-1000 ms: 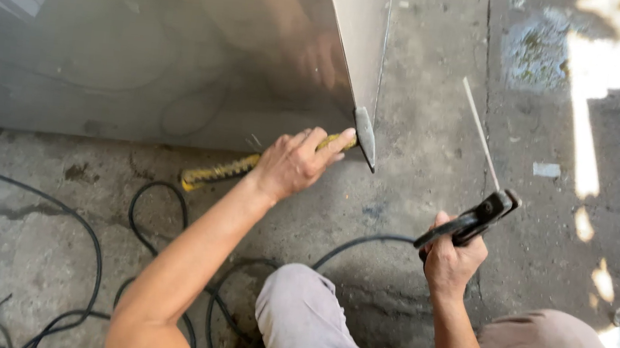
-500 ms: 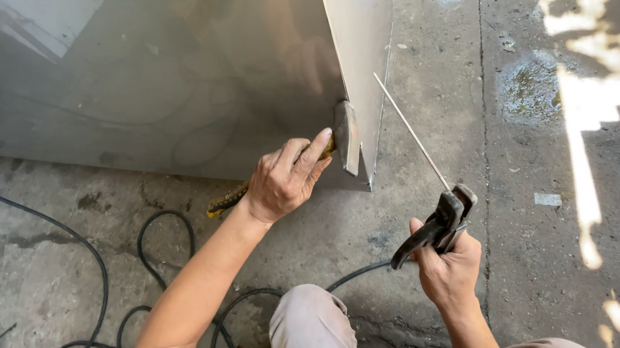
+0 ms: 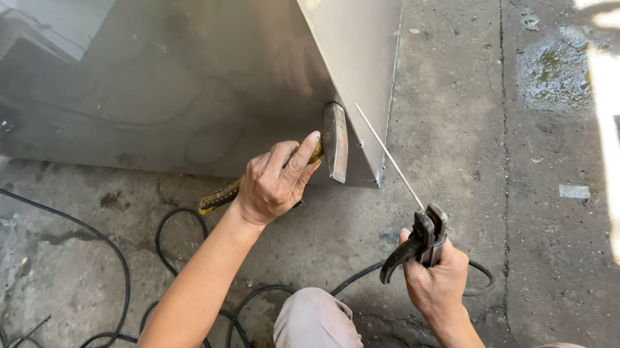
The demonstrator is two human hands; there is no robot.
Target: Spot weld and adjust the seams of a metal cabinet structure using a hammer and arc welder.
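Your left hand is closed around the handle of a hammer, gripping high up, close to the head, fingers wrapped and thumb along the shaft; that choked-up hold probably trades swing for control. The hammer head lies flat against the face of the steel box, just beside its lower near corner, likely bracing the sheet right where the work is. Your right hand is shut around the electrode holder, lever squeezed under the fingers. A thin rod is clamped in the holder and slants up toward the box corner; its tip sits just off the vertical edge seam, whether touching or apart you cannot tell from this view. No arc shows. The holder stays well back from the box, which keeps your hand clear of the seam. A black cable runs from the holder down past your knee, and more loops lie on the concrete floor below the box. Sunlight patches fall on the floor to the right of the box.
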